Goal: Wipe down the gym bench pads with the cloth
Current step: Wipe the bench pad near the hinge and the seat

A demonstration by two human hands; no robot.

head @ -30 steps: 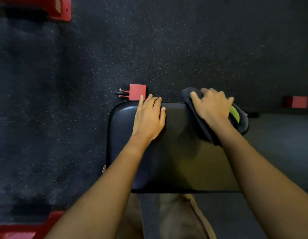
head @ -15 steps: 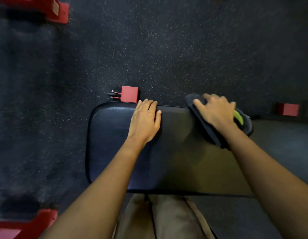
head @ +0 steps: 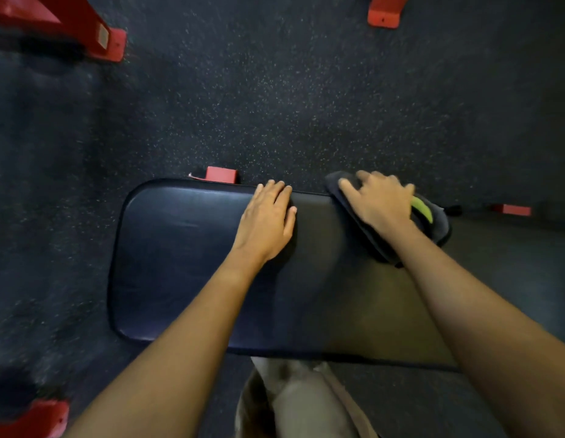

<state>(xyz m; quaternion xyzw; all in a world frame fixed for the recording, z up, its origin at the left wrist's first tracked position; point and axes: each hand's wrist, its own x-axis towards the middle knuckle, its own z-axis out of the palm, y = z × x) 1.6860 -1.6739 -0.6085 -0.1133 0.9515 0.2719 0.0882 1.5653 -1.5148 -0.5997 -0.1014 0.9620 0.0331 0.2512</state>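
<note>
A black padded bench pad (head: 186,263) lies across the middle of the view, its rounded end to the left. My left hand (head: 267,221) rests flat on the pad near its far edge, fingers together and holding nothing. My right hand (head: 381,199) presses down on a dark cloth (head: 437,227) with a green patch, at the pad's far edge on the right. The cloth is bunched under the palm and hangs over the edge; most of it is hidden by the hand.
Dark speckled rubber floor (head: 275,105) surrounds the bench. Red frame feet show at top left (head: 104,42), top right (head: 384,14), bottom left (head: 37,418) and far right (head: 512,210). A red bracket (head: 221,174) sits behind the pad. My trouser legs (head: 300,403) are below.
The view has shifted, so more of the pad's left end shows. My right hand with the cloth and my left hand stay at the pad's far edge, roughly where they were on the pad.
</note>
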